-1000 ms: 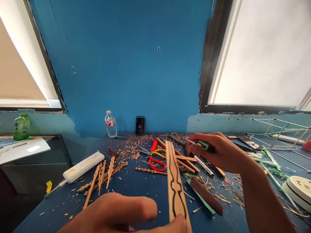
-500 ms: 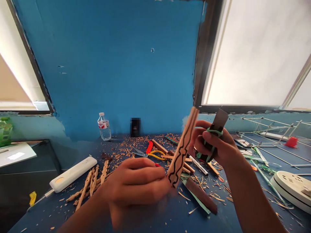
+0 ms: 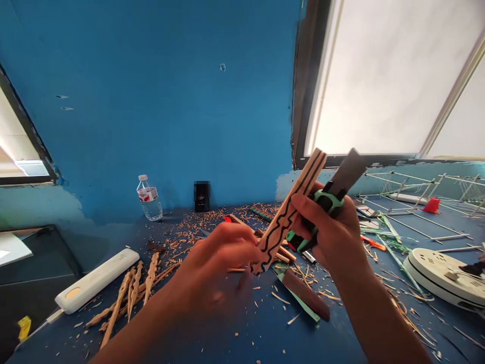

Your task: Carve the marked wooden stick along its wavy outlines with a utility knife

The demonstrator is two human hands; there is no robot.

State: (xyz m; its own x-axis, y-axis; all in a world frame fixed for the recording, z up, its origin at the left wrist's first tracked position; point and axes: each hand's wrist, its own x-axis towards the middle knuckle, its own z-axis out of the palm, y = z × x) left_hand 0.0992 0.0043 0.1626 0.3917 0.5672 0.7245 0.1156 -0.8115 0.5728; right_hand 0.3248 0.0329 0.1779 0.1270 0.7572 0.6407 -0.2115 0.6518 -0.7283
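A wooden strip (image 3: 282, 221) with wavy black lines drawn on it slants up to the right between my hands. My right hand (image 3: 337, 232) is closed around a green and black utility knife (image 3: 329, 201) whose wide blade points up to the right. The thumb of that hand also presses on the strip's upper half. At the strip's lower end is my left hand (image 3: 215, 263), its fingertips at the strip's left edge. Its thumb is smeared by motion, so I cannot tell whether it grips the strip.
Several carved sticks (image 3: 132, 288) lie at left beside a white power strip (image 3: 98, 280). A brown and green piece (image 3: 303, 298) lies in front, among wood shavings. A water bottle (image 3: 149, 199) stands at the back. On the right are a thin-rod frame (image 3: 409, 212) and a round white device (image 3: 443, 275).
The wooden strip has tilted further right, and my right hand has come against it with the thumb on it. My left fingers have shifted at its lower end. The view has turned slightly right.
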